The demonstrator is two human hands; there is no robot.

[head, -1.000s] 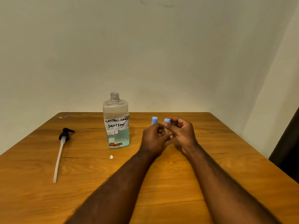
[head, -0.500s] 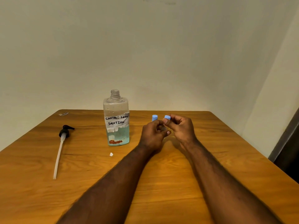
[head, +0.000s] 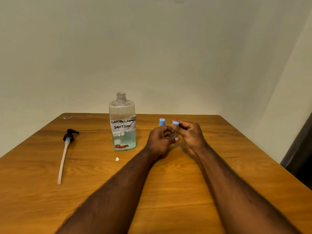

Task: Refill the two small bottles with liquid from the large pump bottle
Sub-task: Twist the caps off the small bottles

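Person is leaning both forearms across the desk (head: 168, 191) toward its far edge. Left hand (head: 160, 141) is curling round a small bottle (head: 172, 134), mostly hidden in the fingers, steadying it. Right hand (head: 190, 135) is pinching its blue cap (head: 175, 123) between thumb and fingers, likely twisting it; on or off, can't tell. Second small bottle (head: 162, 122), capped, is showing just behind the left hand, lower part hidden. Large bottle (head: 122, 122) is standing upright mid-desk toward the far edge, neck open, ready for pouring. Its pump (head: 67, 149) is lying by the left edge, out of the way. White scrap (head: 117, 159) is lying in front of the large bottle.
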